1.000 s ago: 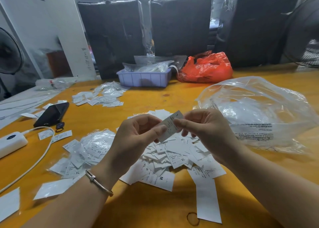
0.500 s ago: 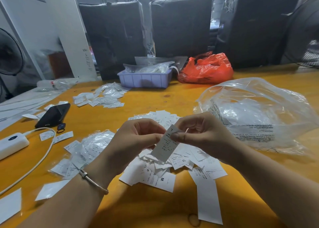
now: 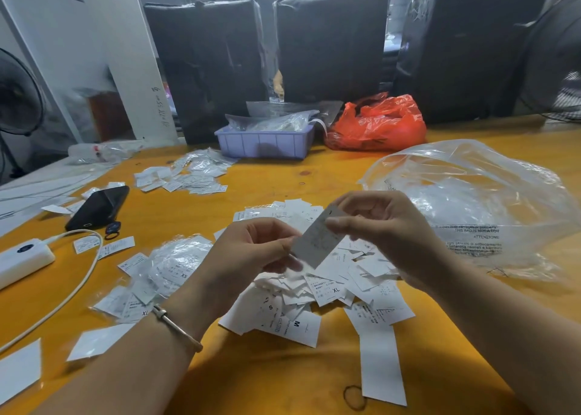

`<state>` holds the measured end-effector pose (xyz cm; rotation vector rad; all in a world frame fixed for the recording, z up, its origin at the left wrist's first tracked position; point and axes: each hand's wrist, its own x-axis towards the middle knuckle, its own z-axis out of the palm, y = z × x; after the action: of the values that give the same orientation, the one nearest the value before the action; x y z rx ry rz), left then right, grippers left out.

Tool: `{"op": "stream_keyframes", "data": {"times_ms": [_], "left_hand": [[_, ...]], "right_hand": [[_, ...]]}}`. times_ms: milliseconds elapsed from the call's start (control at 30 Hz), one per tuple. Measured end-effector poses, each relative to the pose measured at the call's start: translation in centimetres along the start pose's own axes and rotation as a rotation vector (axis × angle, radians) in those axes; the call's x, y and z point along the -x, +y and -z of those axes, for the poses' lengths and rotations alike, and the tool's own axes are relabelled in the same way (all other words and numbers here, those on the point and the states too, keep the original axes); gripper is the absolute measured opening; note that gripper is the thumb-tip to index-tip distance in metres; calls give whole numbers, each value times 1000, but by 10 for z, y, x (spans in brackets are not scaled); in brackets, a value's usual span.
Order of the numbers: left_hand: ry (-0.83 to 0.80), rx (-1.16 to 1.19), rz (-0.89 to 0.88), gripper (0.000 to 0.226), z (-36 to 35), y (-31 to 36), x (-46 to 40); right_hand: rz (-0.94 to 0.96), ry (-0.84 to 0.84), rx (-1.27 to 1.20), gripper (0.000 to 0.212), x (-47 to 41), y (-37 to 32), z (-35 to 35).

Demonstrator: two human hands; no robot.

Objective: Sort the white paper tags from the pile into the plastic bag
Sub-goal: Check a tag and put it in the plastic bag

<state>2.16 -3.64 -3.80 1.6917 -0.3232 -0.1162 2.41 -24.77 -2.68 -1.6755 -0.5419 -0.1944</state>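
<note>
- White paper everywhere in the head view: the person's left hand (image 3: 251,251) and right hand (image 3: 380,226) pinch one tag (image 3: 317,241) between them, raised above the pile (image 3: 330,285) on the yellow wooden table (image 3: 276,377).
- Left thumb and fingers curl onto the tag's lower edge; the right fingertips (image 3: 334,224) nip its upper corner. Neither hand is slack, both are holding that single slip.
- The clear plastic bag (image 3: 471,201) lies slumped to the right, well apart from the tag. Its mouth cannot be made out, so a one-handed drop could miss or slide off the film onto the table.
- The tag looks thin and blurred at its lower edge; two opposed pinches could tear or crease it, or a second slip may be stuck behind it unseen.
- Sizes S, M and XL lie mixed in the pile, so a misread print likely means a wrong sort.
- Left of the pile, a small clear packet of tags (image 3: 169,267) and a phone (image 3: 97,207) sit near; a sweeping wrist could scatter slips into them.
</note>
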Motion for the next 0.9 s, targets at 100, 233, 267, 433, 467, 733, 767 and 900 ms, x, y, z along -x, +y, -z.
{"op": "stream_keyframes", "data": {"times_ms": [100, 233, 267, 433, 467, 733, 767, 900], "left_hand": [[35, 44, -8, 16, -1, 2, 1], [51, 46, -23, 25, -2, 2, 0], [54, 38, -23, 27, -1, 1, 0], [38, 9, -31, 28, -2, -1, 0], [28, 11, -37, 27, -2, -1, 0], [-31, 30, -65, 22, -5, -3, 1], [-35, 31, -67, 22, -6, -3, 1], [-51, 69, -91, 20, -6, -3, 2]], "right_hand": [[-22, 162, -85, 3, -4, 3, 6], [-77, 239, -200, 25, -6, 2, 11], [-87, 222, -211, 34, -6, 1, 13], [-116, 202, -111, 18, -5, -1, 9], [-135, 217, -119, 15, -5, -1, 8], [-287, 154, -131, 27, -4, -1, 9], [-310, 169, -149, 16, -4, -2, 8], [-362, 226, -278, 19, -6, 0, 11]]}}
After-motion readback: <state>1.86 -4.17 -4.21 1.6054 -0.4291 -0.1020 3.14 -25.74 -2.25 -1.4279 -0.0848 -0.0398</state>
